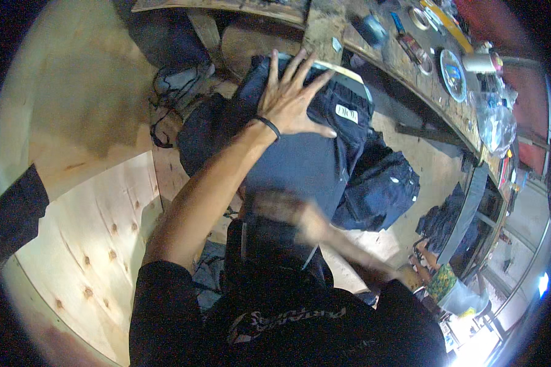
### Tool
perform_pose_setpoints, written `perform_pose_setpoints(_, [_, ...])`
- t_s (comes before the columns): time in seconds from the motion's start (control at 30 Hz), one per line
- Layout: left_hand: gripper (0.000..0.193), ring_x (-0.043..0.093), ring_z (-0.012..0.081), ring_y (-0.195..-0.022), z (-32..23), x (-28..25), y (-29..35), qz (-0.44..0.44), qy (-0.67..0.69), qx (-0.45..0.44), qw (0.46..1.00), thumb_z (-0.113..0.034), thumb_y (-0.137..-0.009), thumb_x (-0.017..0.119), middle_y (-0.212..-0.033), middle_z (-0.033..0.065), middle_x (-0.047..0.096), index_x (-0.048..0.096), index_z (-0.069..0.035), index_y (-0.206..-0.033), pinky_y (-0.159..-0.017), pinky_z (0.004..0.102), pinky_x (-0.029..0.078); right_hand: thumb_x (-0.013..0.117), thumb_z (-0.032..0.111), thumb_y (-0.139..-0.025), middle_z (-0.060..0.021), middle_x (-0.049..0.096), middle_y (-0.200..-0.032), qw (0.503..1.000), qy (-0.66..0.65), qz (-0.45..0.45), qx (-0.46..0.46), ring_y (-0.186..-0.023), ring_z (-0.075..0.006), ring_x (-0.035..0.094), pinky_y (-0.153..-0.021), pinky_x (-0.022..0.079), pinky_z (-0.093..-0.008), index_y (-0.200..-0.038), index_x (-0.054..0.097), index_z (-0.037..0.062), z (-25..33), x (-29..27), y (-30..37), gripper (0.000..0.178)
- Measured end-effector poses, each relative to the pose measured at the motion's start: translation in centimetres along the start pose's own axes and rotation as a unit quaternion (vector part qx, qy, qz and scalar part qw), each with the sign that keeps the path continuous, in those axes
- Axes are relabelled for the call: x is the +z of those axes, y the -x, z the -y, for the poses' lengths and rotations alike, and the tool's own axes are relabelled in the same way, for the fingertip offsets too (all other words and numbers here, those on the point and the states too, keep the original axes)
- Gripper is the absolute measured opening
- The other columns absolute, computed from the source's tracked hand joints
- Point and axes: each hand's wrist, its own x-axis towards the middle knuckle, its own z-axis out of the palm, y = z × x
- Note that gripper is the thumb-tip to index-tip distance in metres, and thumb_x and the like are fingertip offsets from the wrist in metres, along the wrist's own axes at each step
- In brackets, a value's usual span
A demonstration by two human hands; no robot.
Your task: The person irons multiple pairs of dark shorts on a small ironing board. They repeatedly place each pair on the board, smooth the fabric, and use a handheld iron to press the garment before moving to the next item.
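Note:
A dark navy garment with a gathered elastic waist [306, 162], likely shorts or trousers, is spread in front of me. A pale board edge [349, 74] shows past its far end. My left hand [292, 101] lies on the cloth near the waist, fingers spread wide and palm down, a black band round the wrist. Close by the fingertips, a white label [347, 113] sits on the fabric. Nearer my body, over the lower part of the garment, my right hand [291, 211] is smeared by motion. Whether it holds anything cannot be made out.
More dark garments [382, 192] lie in a pile to the right. Beyond runs a wooden workbench [434, 116] with tape rolls [419, 18], a blue-rimmed bowl [453, 74] and plastic bags [494, 125]. Plywood panels [98, 244] stand at the left. Another person [447, 284] is at the lower right.

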Motion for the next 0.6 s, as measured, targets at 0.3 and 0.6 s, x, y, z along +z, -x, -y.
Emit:
perform_pose_setpoints(0.3, [0.138, 0.018, 0.041, -0.165, -0.4, 0.3, 0.2, -0.004, -0.013, -0.021, 1.0, -0.097, -0.052, 0.077, -0.174, 0.0235, 0.03, 0.041, -0.033, -0.168, -0.128, 0.0769, 0.0, 0.066, 0.012, -0.094, -0.0167, 0.068, -0.148, 0.997, 0.023, -0.061, 0.036, -0.143, -0.0323, 0.059, -0.125, 0.042, -0.0469, -0.137, 0.075, 0.0066, 1.8, -2.6, 1.5, 0.044])
perform_pose_setpoints(0.6, [0.138, 0.016, 0.0423, -0.166, -0.3, 0.3, 0.3, 0.004, -0.045, -0.017, 0.999, -0.1, -0.054, 0.074, -0.174, 0.0256, 0.028, 0.041, -0.031, -0.168, -0.127, 0.0781, -0.003, 0.072, 0.033, -0.081, -0.019, 0.062, -0.155, 0.99, 0.118, -0.07, 0.041, -0.15, -0.0363, 0.054, -0.13, 0.032, -0.0504, -0.148, 0.066, 0.0018, 0.2, 0.2, 2.9, 0.074])
